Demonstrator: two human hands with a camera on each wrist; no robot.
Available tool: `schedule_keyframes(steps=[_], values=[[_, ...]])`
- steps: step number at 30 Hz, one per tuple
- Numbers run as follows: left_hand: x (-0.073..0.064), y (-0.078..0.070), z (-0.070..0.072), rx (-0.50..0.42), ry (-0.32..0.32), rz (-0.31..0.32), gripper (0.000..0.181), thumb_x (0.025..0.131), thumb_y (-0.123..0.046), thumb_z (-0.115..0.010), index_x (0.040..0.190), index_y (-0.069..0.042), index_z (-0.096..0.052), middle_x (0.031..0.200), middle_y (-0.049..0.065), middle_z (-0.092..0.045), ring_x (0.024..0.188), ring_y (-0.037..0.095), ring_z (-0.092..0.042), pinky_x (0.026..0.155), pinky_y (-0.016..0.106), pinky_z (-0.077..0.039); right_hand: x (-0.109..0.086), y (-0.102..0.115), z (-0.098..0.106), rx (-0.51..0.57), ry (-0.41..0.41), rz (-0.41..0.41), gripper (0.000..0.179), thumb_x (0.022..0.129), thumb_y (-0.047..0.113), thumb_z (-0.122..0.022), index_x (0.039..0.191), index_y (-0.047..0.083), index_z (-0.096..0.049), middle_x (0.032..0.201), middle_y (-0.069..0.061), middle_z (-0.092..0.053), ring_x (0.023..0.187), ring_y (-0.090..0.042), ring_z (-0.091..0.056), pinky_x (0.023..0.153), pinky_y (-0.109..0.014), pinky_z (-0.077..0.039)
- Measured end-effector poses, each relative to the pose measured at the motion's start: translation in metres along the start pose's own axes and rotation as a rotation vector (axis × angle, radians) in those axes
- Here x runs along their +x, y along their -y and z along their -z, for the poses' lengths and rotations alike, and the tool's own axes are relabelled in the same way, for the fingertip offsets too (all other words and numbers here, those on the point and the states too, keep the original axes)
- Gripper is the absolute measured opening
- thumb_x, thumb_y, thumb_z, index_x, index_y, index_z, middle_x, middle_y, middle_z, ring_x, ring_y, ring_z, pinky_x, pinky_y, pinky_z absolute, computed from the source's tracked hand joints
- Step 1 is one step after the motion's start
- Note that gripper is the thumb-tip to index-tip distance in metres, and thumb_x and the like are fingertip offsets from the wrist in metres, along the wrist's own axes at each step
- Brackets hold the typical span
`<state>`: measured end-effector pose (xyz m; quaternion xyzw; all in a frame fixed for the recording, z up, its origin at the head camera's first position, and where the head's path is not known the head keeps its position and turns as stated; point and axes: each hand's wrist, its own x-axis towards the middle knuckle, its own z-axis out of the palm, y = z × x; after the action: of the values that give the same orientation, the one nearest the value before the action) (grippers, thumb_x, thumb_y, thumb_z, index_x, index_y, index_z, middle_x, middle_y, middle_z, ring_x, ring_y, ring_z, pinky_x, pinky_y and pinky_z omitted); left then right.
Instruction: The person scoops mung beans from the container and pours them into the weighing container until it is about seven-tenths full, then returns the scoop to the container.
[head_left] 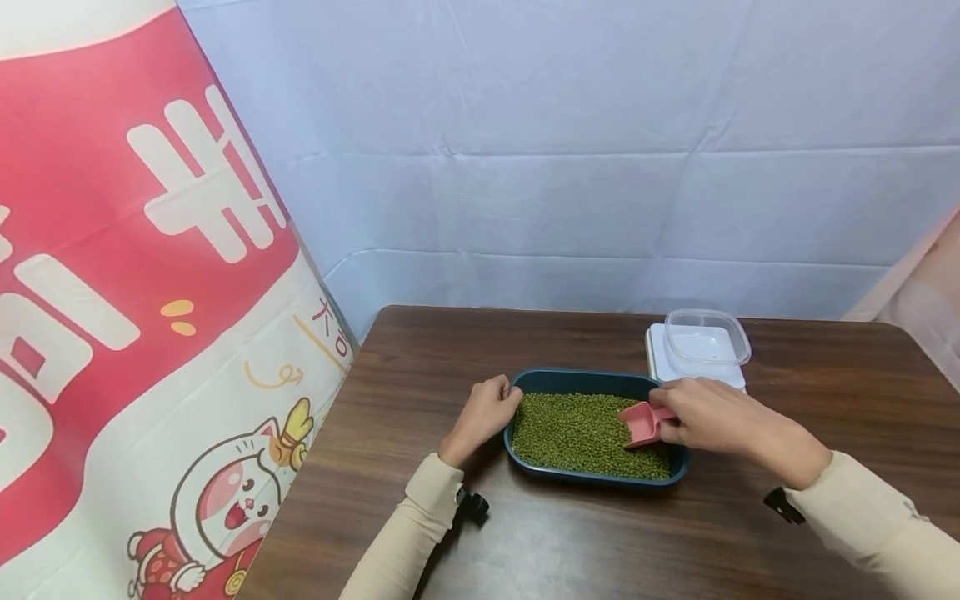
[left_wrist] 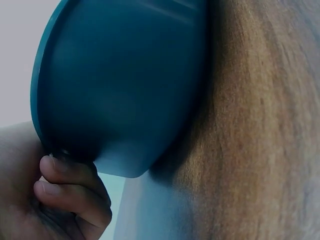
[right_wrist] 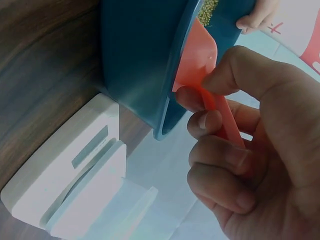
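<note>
A dark teal tub (head_left: 585, 382) full of small green beans (head_left: 570, 433) stands on the table. My left hand (head_left: 487, 410) grips the tub's left rim; in the left wrist view the fingers (left_wrist: 70, 195) curl at the edge of the tub's outer wall (left_wrist: 120, 80). My right hand (head_left: 708, 417) holds a pink scoop (head_left: 642, 423) by its handle, over the right part of the tub. The scoop's front edge meets the beans. In the right wrist view thumb and fingers (right_wrist: 220, 155) wrap the handle of the scoop (right_wrist: 197, 57).
Behind the right hand, a white kitchen scale (head_left: 660, 354) carries a clear plastic container (head_left: 708, 337). The wooden table (head_left: 435, 350) reaches back to a pale cloth backdrop (head_left: 562, 208). A red and white printed banner (head_left: 150, 292) hangs at left.
</note>
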<state>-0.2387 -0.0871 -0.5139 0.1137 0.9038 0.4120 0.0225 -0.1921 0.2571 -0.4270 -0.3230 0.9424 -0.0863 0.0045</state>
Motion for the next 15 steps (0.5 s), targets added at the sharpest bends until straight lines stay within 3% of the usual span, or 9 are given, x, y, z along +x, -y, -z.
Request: schedule_keyframes(steps=[8, 15], values=[[-0.001, -0.002, -0.001, -0.008, -0.003, 0.003, 0.034, 0.107, -0.025, -0.050, 0.076, -0.016, -0.041, 0.062, -0.005, -0.033, 0.055, 0.012, -0.030, 0.060, 0.027, -0.032, 0.005, 0.000, 0.000, -0.023, 0.017, 0.032, 0.023, 0.082, 0.017, -0.077, 0.083, 0.028, -0.057, 0.067, 0.014, -0.038, 0.057, -0.002, -0.027, 0.051, -0.024, -0.023], [0.000, -0.001, 0.000, -0.005, 0.003, 0.003, 0.034, 0.107, -0.025, -0.051, 0.076, -0.016, -0.041, 0.062, -0.006, -0.033, 0.055, 0.012, -0.030, 0.060, 0.027, -0.032, 0.013, 0.003, -0.001, -0.001, 0.030, 0.082, 0.024, 0.079, 0.014, -0.076, 0.083, 0.027, -0.057, 0.068, 0.015, -0.039, 0.059, -0.001, -0.028, 0.051, -0.023, -0.023]])
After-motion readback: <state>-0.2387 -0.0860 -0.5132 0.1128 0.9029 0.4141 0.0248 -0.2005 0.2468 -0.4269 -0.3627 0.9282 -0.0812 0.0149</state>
